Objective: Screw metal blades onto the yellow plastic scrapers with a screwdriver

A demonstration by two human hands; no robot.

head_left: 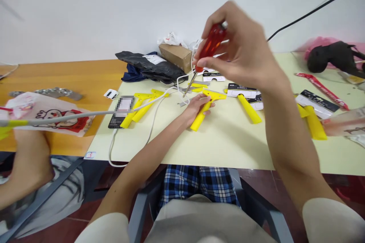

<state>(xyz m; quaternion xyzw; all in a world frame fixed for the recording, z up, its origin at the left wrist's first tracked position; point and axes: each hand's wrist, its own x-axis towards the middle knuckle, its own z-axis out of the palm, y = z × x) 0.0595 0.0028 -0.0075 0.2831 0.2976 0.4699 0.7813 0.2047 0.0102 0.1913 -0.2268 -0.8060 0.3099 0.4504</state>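
Raised above the table, my right hand [239, 45] is closed around the red handle of a screwdriver [210, 45]. The screwdriver's thin metal shaft slants down and left toward the table. Below it, my left hand [196, 108] grips a yellow scraper [200, 120] near its head, with the handle pointing toward me. More yellow scrapers [139, 112] lie to the left of that hand. Close by on the right are black-and-white packages [241, 91] and another yellow handle [249, 109]. Loose metal blades [203, 82] and yellow parts lie just behind my left hand.
A white cable [155, 104] runs across the left side. Behind stand a black plastic bag [151, 66] and a cardboard box [176, 56]. Another person's arm [32, 159] is at the left, by a printed bag [57, 114]. A red strip [322, 89] lies right.
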